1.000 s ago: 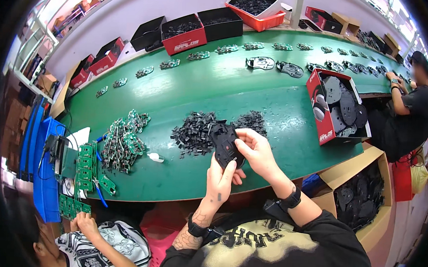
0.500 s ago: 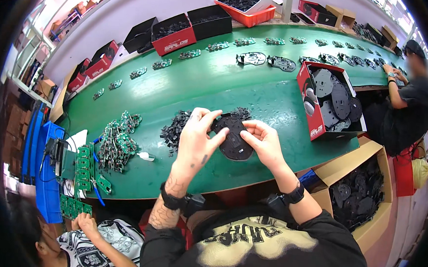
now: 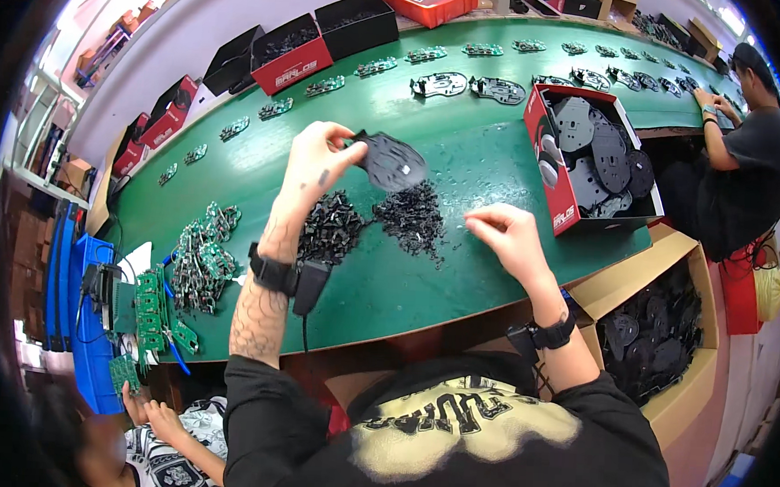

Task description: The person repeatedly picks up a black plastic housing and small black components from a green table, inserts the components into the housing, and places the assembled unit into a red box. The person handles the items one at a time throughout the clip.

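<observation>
Head view, looking down at a long green table (image 3: 465, 159). My left hand (image 3: 317, 156) is raised above it, pinching a flat black plate (image 3: 392, 162) by its left edge between thumb and fingers; the plate hangs in the air over the table, just above a pile of small black parts (image 3: 413, 218). A second pile (image 3: 331, 230) lies beside my left wrist. My right hand (image 3: 507, 236) hovers low, right of the piles, fingers curled loosely together; I cannot tell whether it holds anything.

Right of the plate stands an open red box (image 3: 545, 155) full of similar black plates. Left of my forearm lies a heap of green circuit boards (image 3: 200, 256). Along the far edge sit more red and black boxes (image 3: 289, 62) and a row of small assemblies (image 3: 438, 85). At far right a person (image 3: 748, 148) in dark clothes works at the table. At lower left another person's hands (image 3: 156, 412) reach toward the boards. Below the table's right end, a cardboard bin (image 3: 672, 249) holds more black plates.
</observation>
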Available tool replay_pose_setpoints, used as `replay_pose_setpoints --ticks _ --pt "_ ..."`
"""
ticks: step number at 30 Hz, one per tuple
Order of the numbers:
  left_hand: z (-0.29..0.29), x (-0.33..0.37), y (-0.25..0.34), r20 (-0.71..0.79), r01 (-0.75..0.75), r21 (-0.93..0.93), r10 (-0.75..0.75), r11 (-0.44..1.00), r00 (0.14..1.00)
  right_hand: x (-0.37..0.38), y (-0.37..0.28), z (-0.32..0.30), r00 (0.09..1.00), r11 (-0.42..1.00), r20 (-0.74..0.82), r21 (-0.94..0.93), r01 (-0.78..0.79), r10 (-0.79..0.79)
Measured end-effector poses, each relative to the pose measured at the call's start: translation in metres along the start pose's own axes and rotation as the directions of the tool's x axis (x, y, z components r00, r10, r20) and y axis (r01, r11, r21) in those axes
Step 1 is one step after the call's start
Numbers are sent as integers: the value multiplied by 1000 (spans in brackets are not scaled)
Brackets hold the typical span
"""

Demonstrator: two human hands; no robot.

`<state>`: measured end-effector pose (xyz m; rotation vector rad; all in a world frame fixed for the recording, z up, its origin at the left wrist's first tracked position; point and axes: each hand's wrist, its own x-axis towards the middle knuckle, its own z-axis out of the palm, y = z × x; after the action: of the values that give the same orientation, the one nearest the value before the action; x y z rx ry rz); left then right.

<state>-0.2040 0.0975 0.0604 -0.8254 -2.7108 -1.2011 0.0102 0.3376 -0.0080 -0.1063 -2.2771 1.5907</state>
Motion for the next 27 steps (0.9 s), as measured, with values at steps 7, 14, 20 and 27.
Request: replay_pose_setpoints --ticks 7,14,20,27 --pt "25 70 -85 -175 124 124 -102 984 979 -16 -5 14 911 836 172 -361 413 -375" --pt "63 106 -87 -123 341 -47 -344 939 931 -9 -8 10 943 903 163 -279 326 -290" --pt "88 112 20 -196 -173 648 381 742 904 -10 -5 9 984 975 85 -144 170 -159" --pt "156 71 206 235 -604 72 575 794 784 -11 0 4 986 984 28 -62 166 -164"
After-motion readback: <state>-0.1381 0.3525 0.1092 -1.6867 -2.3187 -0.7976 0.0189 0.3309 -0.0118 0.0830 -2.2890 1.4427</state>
